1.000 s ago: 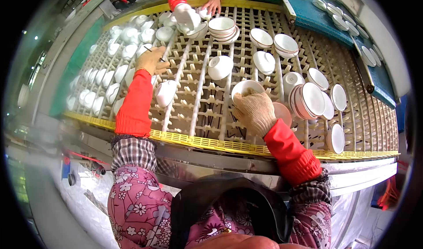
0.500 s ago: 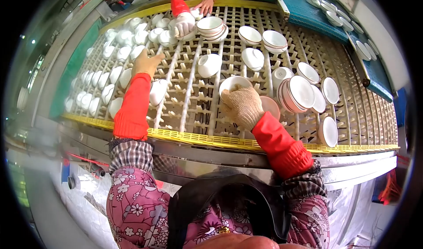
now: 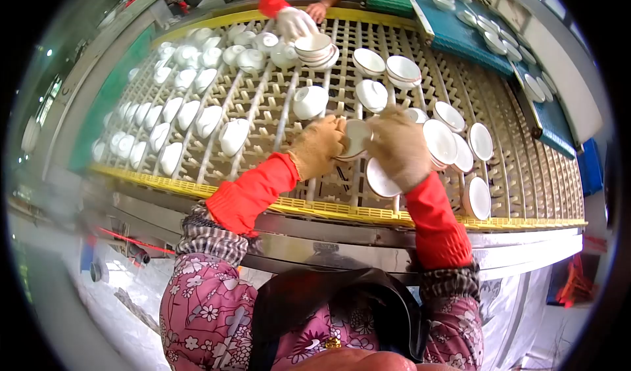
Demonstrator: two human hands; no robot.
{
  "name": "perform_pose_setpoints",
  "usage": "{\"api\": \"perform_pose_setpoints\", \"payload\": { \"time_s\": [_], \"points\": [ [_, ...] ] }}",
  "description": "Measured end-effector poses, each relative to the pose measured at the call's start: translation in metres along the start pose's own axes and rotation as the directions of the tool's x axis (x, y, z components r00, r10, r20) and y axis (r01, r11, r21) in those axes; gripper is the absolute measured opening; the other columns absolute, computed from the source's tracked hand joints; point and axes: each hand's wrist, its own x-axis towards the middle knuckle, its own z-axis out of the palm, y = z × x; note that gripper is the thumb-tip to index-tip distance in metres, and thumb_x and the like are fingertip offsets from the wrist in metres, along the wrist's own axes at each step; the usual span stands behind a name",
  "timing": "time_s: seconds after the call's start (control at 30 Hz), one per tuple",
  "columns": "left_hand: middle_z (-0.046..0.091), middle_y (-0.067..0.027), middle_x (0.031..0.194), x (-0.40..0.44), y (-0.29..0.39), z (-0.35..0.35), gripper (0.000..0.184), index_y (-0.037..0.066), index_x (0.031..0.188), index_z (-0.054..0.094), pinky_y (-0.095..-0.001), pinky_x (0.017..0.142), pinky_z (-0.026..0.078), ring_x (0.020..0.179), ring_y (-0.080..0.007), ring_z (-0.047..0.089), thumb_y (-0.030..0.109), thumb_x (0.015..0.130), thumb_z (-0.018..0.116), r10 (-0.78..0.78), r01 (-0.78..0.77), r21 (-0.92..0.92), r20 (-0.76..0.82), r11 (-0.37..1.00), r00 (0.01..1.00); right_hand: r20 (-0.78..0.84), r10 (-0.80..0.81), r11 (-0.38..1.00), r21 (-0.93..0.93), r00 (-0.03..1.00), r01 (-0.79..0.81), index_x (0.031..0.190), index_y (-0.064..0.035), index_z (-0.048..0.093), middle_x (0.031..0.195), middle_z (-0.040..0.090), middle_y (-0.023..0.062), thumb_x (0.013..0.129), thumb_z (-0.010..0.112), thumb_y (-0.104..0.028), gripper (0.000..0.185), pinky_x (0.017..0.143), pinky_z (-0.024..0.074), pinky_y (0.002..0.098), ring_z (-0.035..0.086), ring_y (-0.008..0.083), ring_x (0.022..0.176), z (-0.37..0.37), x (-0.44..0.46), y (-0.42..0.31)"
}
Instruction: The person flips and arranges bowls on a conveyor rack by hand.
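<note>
My left hand [image 3: 321,146], in a tan glove, is closed on the left rim of a white bowl [image 3: 355,138], its thumb and fingers pinching the edge. A second rim shows just under that bowl. My right hand [image 3: 399,149], also gloved and a little smeared by motion, curls against the bowl's right side; its fingertips are partly hidden. Close below the right hand, a pale bowl [image 3: 382,178] leans on the pegged rack belt [image 3: 282,164]. Beside that hand on the right stands a bowl stack [image 3: 440,142]. An upturned bowl [image 3: 310,102] sits just beyond my left hand.
Many upturned white bowls [image 3: 234,137] line the belt's left side. Across the belt, a co-worker's gloved hand [image 3: 296,24] is behind another bowl stack [image 3: 314,46]. A green conveyor [image 3: 453,34] carries bowls at the upper right. Yellow edging [image 3: 315,208] runs along the near side.
My left hand has come from the upturned bowls on the left to the bowl at the middle. My right hand has shifted slightly right. The co-worker's gloved hand has moved up and right.
</note>
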Motion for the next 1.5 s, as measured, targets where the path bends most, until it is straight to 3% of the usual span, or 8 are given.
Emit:
{"api": "perform_pose_setpoints", "payload": {
  "time_s": [0.2, 0.6, 0.67, 0.73, 0.97, 1.03, 1.2, 1.5],
  "points": [
    [0.076, -0.0125, 0.092, -0.006, 0.001, 0.022, 0.023, 0.013, 0.097, 0.086, -0.0454, 0.089, 0.060, 0.107, -0.0328, 0.073, 0.033, 0.087, 0.091, -0.254, 0.220, -0.452, -0.015, 0.864, 0.967, -0.101, 0.417, 0.877, -0.215, 0.903, -0.430, 0.108, -0.0025, 0.075, 0.100, 0.076, 0.0254, 0.095, 0.081, -0.037, 0.038, 0.085, 0.0586, 0.0513, 0.074, 0.0460, 0.094, -0.014, -0.048, 0.056],
    [0.077, -0.0188, 0.116, -0.054, -0.157, -0.093, 0.101, 0.009, 0.145, 0.055, -0.0476, 0.098, 0.064, 0.108, -0.0371, 0.080, 0.054, 0.069, 0.103, -0.567, 0.573, -0.026, -0.187, 0.819, 0.802, -0.072, 0.464, 0.862, -0.191, 0.883, -0.469, 0.103, -0.0014, 0.077, 0.087, 0.075, 0.0238, 0.089, 0.090, -0.045, 0.047, 0.076, 0.0570, 0.0552, 0.074, 0.0469, 0.083, -0.008, -0.080, 0.057],
    [0.078, -0.0257, 0.131, -0.087, -0.208, -0.086, 0.085, 0.000, 0.142, 0.069, -0.0527, 0.105, 0.060, 0.115, -0.0439, 0.078, 0.067, 0.092, 0.077, -0.930, 0.691, -0.704, 0.124, 0.163, 0.345, -0.030, 0.464, 0.865, -0.203, 0.885, -0.460, 0.108, -0.0013, 0.077, 0.089, 0.076, 0.0231, 0.088, 0.091, -0.042, 0.047, 0.077, 0.0577, 0.0547, 0.073, 0.0469, 0.084, -0.013, -0.074, 0.040],
    [0.074, -0.0284, 0.144, -0.105, -0.207, -0.078, 0.090, 0.004, 0.162, 0.060, -0.0514, 0.120, 0.049, 0.137, -0.0431, 0.069, 0.069, 0.101, 0.063, -0.964, 0.966, 0.005, -0.055, 0.259, 0.259, -0.008, 0.475, 0.844, -0.281, 0.880, -0.457, 0.112, -0.0010, 0.078, 0.094, 0.075, 0.0242, 0.089, 0.088, -0.032, 0.040, 0.081, 0.0589, 0.0510, 0.075, 0.0436, 0.088, -0.021, -0.075, 0.037],
    [0.084, -0.0176, 0.117, -0.089, -0.163, -0.075, 0.057, 0.009, 0.127, 0.079, -0.0531, 0.106, 0.056, 0.115, -0.0416, 0.077, 0.054, 0.091, 0.088, -0.870, 0.863, 0.205, -0.083, 0.462, 0.485, -0.469, 0.643, 0.757, 0.506, 0.606, -0.413, 0.157, 0.0068, 0.063, 0.153, 0.071, 0.0237, 0.104, 0.080, -0.021, 0.062, 0.121, 0.0510, 0.0352, 0.070, 0.0303, 0.140, -0.003, -0.096, 0.106],
    [0.082, -0.0196, 0.123, -0.078, -0.156, -0.073, 0.065, 0.005, 0.131, 0.076, -0.0522, 0.104, 0.055, 0.121, -0.0380, 0.074, 0.054, 0.090, 0.089, -0.760, 0.746, 0.284, -0.081, 0.603, 0.645, -0.549, 0.372, 0.780, -0.253, 0.749, -0.573, 0.162, 0.0073, 0.057, 0.163, 0.065, 0.0221, 0.103, 0.080, -0.021, 0.069, 0.125, 0.0481, 0.0345, 0.066, 0.0271, 0.146, -0.011, -0.102, 0.116],
    [0.074, -0.0129, 0.102, -0.024, -0.073, -0.052, 0.055, 0.004, 0.102, 0.072, -0.0489, 0.097, 0.055, 0.110, -0.0314, 0.068, 0.046, 0.078, 0.099, -0.320, 0.325, -0.032, -0.281, 0.945, 0.905, 0.007, 0.832, 0.485, 0.474, 0.554, -0.735, 0.121, -0.0005, 0.083, 0.097, 0.078, 0.0054, 0.101, 0.077, -0.035, 0.040, 0.081, 0.0552, 0.0360, 0.068, 0.0154, 0.087, -0.011, -0.106, 0.149],
    [0.065, -0.0176, 0.122, 0.066, 0.064, -0.039, 0.058, 0.002, 0.133, 0.066, -0.0502, 0.122, 0.047, 0.121, -0.0364, 0.063, 0.037, 0.089, 0.080, 0.264, -0.263, 0.031, -0.211, 0.964, 0.941, 0.111, 0.779, 0.479, 0.531, 0.618, -0.699, 0.112, 0.0048, 0.083, 0.094, 0.081, 0.0059, 0.097, 0.075, -0.027, 0.036, 0.080, 0.0560, 0.0326, 0.070, 0.0134, 0.086, -0.016, -0.068, 0.101]
  ]
}}
